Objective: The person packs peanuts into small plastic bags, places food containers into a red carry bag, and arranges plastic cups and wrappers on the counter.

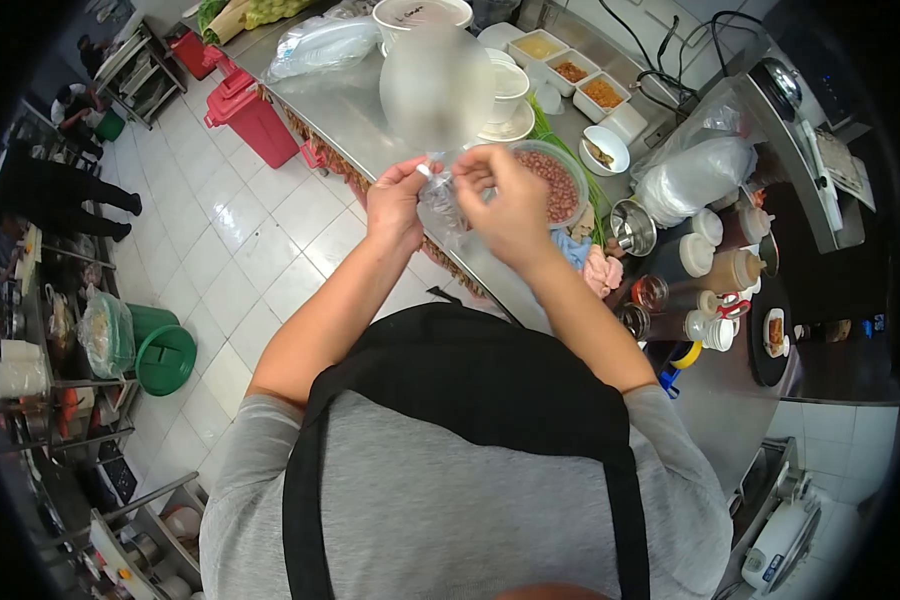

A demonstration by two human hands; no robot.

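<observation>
My left hand (400, 200) pinches the white, gathered top of a small clear plastic bag (442, 205), which hangs in front of the steel counter's edge. Close beside it on the right is my right hand (500, 195), its fingers curled near the bag's top; whether they grip any of it is too small to tell. Just behind my right hand stands a round clear tub of reddish-brown beans or nuts (552, 183). A blurred pale round shape (435, 90) covers part of the counter beyond my hands.
A white lidded tub (422, 12), white bowls (510, 85) and food trays (570, 70) stand at the back. Sauce bottles (735, 270) and a metal cup (632, 226) are on the right. A red bin (255, 115) stands left of the counter. People (60, 190) are far left.
</observation>
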